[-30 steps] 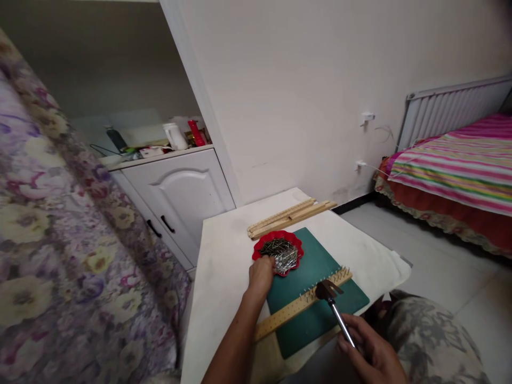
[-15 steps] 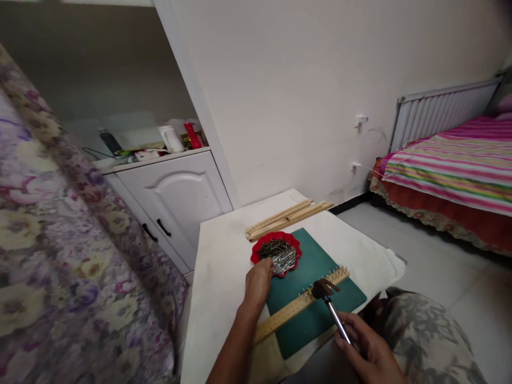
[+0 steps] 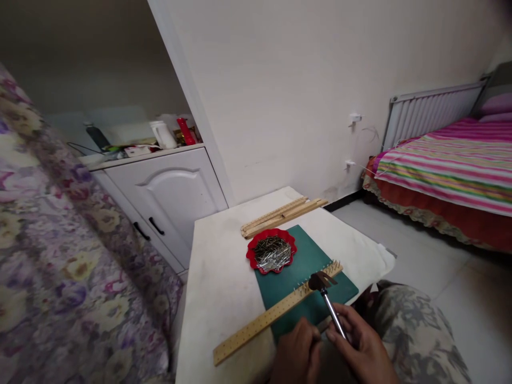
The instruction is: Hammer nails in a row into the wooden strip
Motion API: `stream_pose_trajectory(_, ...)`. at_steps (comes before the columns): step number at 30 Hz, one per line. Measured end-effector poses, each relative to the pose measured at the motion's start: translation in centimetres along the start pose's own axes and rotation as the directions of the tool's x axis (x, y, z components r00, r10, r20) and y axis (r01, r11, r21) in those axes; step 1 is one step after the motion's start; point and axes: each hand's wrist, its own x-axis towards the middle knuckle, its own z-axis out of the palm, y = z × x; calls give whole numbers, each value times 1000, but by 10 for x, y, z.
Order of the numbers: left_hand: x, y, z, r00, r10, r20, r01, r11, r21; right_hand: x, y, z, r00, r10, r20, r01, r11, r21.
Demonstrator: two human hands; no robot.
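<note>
There are two hands, one left hand (image 3: 298, 346) and one right hand (image 3: 362, 344), and one hammer (image 3: 332, 310). One tabletop (image 3: 212, 277) carries one green mat (image 3: 306, 256), one red dish (image 3: 251, 257) and one nail-studded wooden strip (image 3: 256, 325). Several more strips (image 3: 280, 217) lie in a bundle, their exact number unclear; the nails (image 3: 275, 253) are too many to count. Beyond are two black door handles (image 3: 156, 226), two white wall plugs (image 3: 354, 118), one white jug (image 3: 164, 135), one red bottle (image 3: 186, 132), one dark bottle (image 3: 96, 136) and one bed (image 3: 448, 165).
</note>
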Motion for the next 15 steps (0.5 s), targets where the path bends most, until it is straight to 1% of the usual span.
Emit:
stream_pose_trajectory(2, 2, 2, 0, 990, -120, -73, 109, 985, -135, -2, -3, 1, 1000, 11, -15, -11, 999, 33)
stream_pose_trajectory(3, 3, 3, 0, 975, -203, -96, 174, 954, -245, -3, -5, 2, 999, 21, -29, -19, 998, 54)
stream_pose_trajectory(4, 4, 4, 2, 951, -294, -94, 239, 895, -378, -3, -7, 3, 998, 34, -45, -31, 997, 77)
stream_pose_trajectory(5, 5, 5, 5, 924, -377, -67, 292, 806, -514, -4, -9, 5, 997, 53, -56, -47, 994, 101)
stream_pose_trajectory(7, 6, 5, 13, 874, -485, 18, 342, 590, -732, -5, -12, 7, 993, 95, -70, -84, 986, 141)
stream_pose_trajectory(8, 7, 5, 18, 857, -513, 44, 338, 495, -801, -6, -14, 8, 991, 110, -73, -98, 983, 155)
stream_pose_trajectory(9, 7, 5, 23, 845, -533, 46, 315, 426, -848, -6, -14, 9, 990, 119, -71, -106, 981, 166)
stream_pose_trajectory(11, 6, 4, 33, 831, -557, 10, 245, 348, -905, -6, -15, 10, 992, 113, -63, -100, 979, 180)
stream_pose_trajectory(13, 4, 3, 40, 830, -557, -27, 178, 311, -934, -6, -15, 11, 994, 90, -55, -78, 979, 189)
stream_pose_trajectory(15, 3, 3, 41, 846, -530, -65, 133, 326, -936, -6, -13, 12, 996, 64, -67, -51, 982, 183)
